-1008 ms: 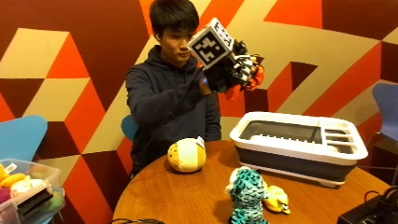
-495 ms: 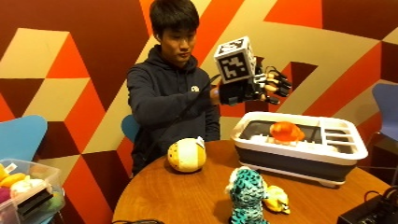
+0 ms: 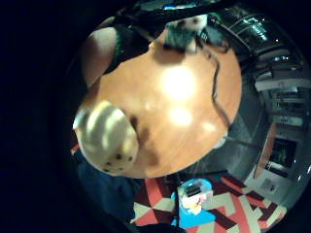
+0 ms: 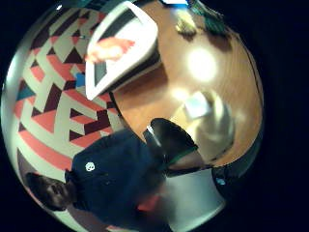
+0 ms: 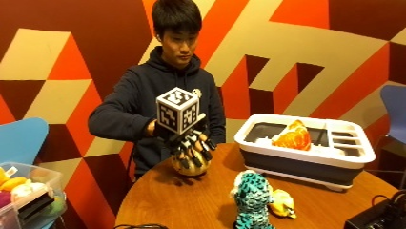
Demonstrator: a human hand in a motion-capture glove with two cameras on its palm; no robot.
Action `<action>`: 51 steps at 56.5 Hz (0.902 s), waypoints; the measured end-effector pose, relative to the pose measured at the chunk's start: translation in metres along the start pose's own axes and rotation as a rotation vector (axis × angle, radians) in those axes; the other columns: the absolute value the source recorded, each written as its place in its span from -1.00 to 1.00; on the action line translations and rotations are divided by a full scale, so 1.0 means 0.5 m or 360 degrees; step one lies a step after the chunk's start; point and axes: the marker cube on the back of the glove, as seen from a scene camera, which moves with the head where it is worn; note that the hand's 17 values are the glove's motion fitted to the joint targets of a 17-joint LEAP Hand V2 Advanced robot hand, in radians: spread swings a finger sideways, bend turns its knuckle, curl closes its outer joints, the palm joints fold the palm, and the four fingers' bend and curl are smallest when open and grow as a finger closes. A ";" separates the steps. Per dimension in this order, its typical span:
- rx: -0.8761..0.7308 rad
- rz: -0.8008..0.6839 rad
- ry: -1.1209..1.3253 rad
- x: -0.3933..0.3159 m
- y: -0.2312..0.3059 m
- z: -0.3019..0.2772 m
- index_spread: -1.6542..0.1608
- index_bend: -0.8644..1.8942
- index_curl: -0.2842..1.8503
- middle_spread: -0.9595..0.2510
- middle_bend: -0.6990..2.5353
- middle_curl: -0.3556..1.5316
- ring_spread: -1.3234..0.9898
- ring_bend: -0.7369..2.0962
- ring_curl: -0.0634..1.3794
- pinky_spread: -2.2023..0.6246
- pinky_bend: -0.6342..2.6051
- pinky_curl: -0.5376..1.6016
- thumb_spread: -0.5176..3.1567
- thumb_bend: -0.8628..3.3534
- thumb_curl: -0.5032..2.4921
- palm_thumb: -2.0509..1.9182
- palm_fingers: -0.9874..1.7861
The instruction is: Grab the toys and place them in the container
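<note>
A round cream-yellow ball toy (image 5: 192,170) sits on the round wooden table (image 5: 171,202) in front of the person. My gloved right hand (image 5: 189,147) hangs right over it, fingers spread and pointing down around its top, not closed on it. The ball also shows in the palm views (image 3: 107,138) (image 4: 210,118). An orange toy (image 5: 293,137) (image 4: 108,48) lies in the white and grey container (image 5: 298,161) (image 4: 149,34) at the right. A teal plush (image 5: 252,198) (image 3: 182,31) stands near the front edge, with a small yellow toy (image 5: 282,203) beside it.
A clear bin (image 5: 28,198) with several toys stands on a blue chair at the left. A black device (image 5: 380,217) with cables lies at the table's front right. Bare tabletop (image 3: 180,111) lies between the ball and the plush.
The hand held the orange toy high, let it go into the container, then swung left and down to the yellow ball.
</note>
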 end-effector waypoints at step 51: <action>0.0990 -0.0379 -0.0237 -0.166 -0.079 -0.230 0.40 0.24 -0.45 0.18 0.08 0.35 -0.15 0.52 -0.06 0.28 0.13 0.01 -0.40 -0.49 -0.12 0.39 0.52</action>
